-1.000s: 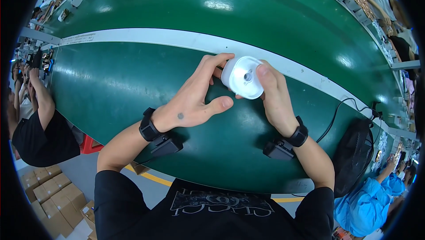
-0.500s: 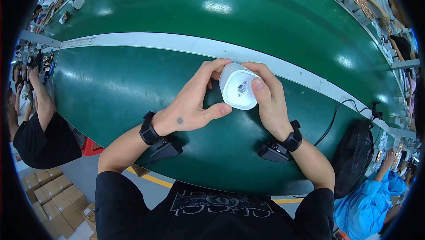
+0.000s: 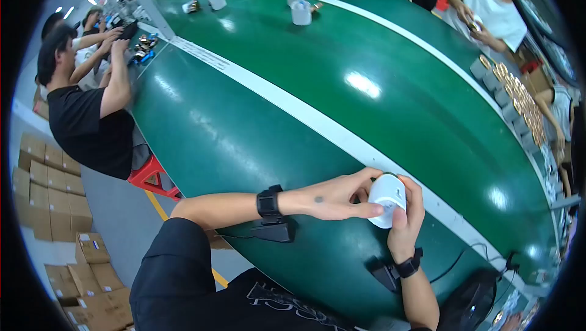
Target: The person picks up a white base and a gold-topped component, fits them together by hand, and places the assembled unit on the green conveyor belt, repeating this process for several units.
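Observation:
Both my hands hold a white, cup-shaped plastic housing (image 3: 388, 192) above the green table. My left hand (image 3: 340, 199) grips its left side, the thumb laid along the lower edge and the fingers around the back. On the other side, my right hand (image 3: 411, 216) wraps its fingers around the wall and presses its thumb near the lower rim. A small dark mark shows on the housing's smooth side. Its recessed end is partly hidden by my thumbs. Each wrist wears a black strap with a black box-like device.
A white strip (image 3: 287, 101) divides the green table from a green belt (image 3: 427, 117). White housings (image 3: 301, 14) stand on the far side. A black bag (image 3: 469, 300) and cable lie at the right. Leftward are a seated co-worker (image 3: 91, 108), a red stool (image 3: 146, 173) and stacked cartons (image 3: 46, 203).
The view has swung up and leftward, so my hands appear lower and further right. The housing has tilted: its side shows now, where its recessed end with a central hole faced me before.

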Demonstrator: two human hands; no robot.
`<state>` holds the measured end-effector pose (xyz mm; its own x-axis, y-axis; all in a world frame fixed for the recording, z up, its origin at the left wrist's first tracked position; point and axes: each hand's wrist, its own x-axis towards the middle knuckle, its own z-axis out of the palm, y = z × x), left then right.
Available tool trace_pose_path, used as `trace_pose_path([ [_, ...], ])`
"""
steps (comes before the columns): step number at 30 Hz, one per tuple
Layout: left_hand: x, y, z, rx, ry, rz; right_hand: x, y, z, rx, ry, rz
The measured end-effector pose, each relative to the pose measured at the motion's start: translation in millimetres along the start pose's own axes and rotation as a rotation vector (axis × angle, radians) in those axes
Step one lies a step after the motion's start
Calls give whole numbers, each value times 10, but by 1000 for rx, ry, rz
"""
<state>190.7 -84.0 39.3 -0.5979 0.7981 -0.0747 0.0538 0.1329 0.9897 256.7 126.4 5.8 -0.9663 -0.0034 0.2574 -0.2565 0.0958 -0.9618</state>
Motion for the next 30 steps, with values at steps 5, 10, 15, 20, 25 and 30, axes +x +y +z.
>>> trace_pose_path([
  [5, 88, -4, -140, -317, 93, -28, 98, -156, 126, 65, 99, 28],
  [10, 272, -154, -503, -206, 389, 73, 138, -176, 149, -90, 27, 159],
  [15, 404, -95, -925, 342, 754, 191, 135, -179, 120, -152, -42, 201],
  [20, 215, -330, -1465, 963, 958, 201, 148, -130, 124, -200, -76, 158],
  [25, 77, -362, -1450, 1029, 937, 45, 134, -130, 126, -203, -74, 166],
  [30, -25, -381, -1247, 1082, 838, 135, 127, -132, 131, -208, -66, 156],
])
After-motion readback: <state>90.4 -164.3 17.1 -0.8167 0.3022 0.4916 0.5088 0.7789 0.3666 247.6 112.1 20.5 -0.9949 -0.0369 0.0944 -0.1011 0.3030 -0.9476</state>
